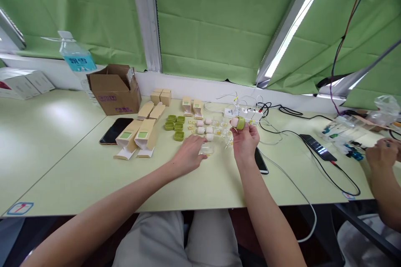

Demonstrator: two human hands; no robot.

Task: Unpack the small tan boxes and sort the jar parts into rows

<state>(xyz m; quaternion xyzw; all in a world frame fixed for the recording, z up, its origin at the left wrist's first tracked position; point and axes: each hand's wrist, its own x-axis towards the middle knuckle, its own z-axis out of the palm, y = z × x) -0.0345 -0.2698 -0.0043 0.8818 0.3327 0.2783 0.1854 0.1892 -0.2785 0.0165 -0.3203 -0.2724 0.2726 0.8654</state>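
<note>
My right hand [246,142] is raised over the table with its fingers closed round a small part with a green ring and a pale pink end [238,123]. My left hand [189,156] reaches low over the table, thumb and fingers apart, around a clear cup-like piece [206,148]; whether it grips that piece is unclear. Pale pink cylinders [201,130] stand just beyond the left hand. Clear parts [224,124] lie between the two hands. Several green square cups [178,127] and small yellowish pieces [191,122] are left of the cylinders.
Opened small cartons [146,135], a black phone [115,130] and a brown cardboard box [114,91] are at the left. Behind the right hand is a power strip [250,114] with cables. Another phone [261,161] lies beside my right wrist. A person's hands [382,152] are at the far right.
</note>
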